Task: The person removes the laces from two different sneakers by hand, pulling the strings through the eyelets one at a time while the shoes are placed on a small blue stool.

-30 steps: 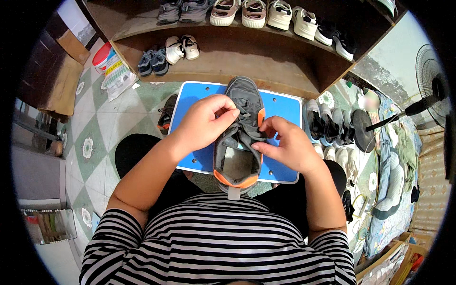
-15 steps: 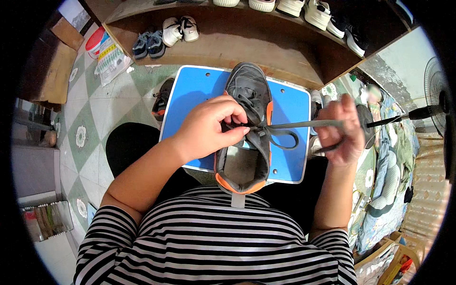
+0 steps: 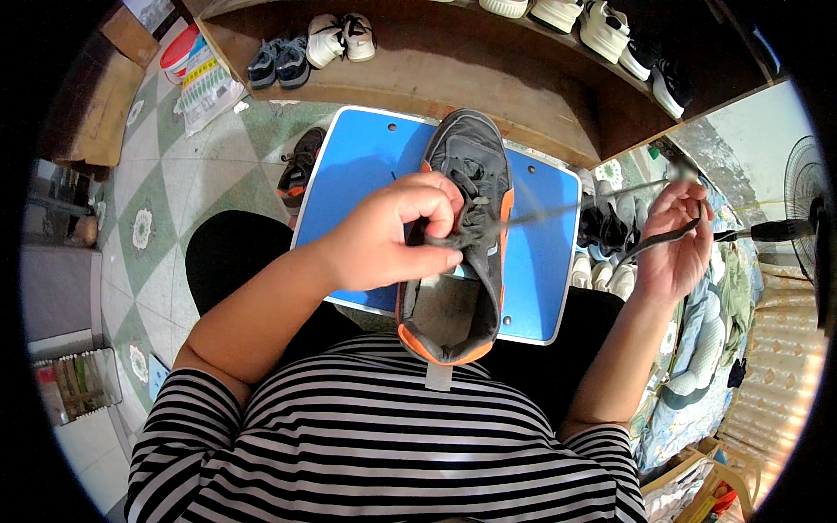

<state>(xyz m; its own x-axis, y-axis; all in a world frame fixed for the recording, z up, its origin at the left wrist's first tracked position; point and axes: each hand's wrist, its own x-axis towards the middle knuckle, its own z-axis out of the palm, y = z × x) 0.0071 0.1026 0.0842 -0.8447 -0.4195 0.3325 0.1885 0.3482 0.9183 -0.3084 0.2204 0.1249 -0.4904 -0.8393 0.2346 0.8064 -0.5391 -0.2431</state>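
A dark grey sneaker with orange trim (image 3: 446, 315) lies on a small blue table (image 3: 539, 270), toe pointing away from me and heel toward my body. My left hand (image 3: 401, 231) is closed in a pinch on the shoelace over the tongue; its fingers partly hide the knot area. Out to the right, my right hand (image 3: 673, 246) is raised with the dark shoelace (image 3: 558, 211) in its curled fingers. The lace runs taut from the shoe to this hand, blurred by motion, and its loose end hangs below the fingers.
A similar dark shoe with orange trim (image 3: 301, 170) stands on the tiled floor, left of the table. Ahead is a wooden shoe rack (image 3: 462, 74) with several pairs. More shoes (image 3: 602, 227) sit right of the table, near a fan (image 3: 804, 187) and a heap of cloth (image 3: 697, 349).
My right hand has moved farther right, drawing the lace out longer; the small loop beside the shoe is gone. My left hand stays at the tongue. The view has shifted slightly.
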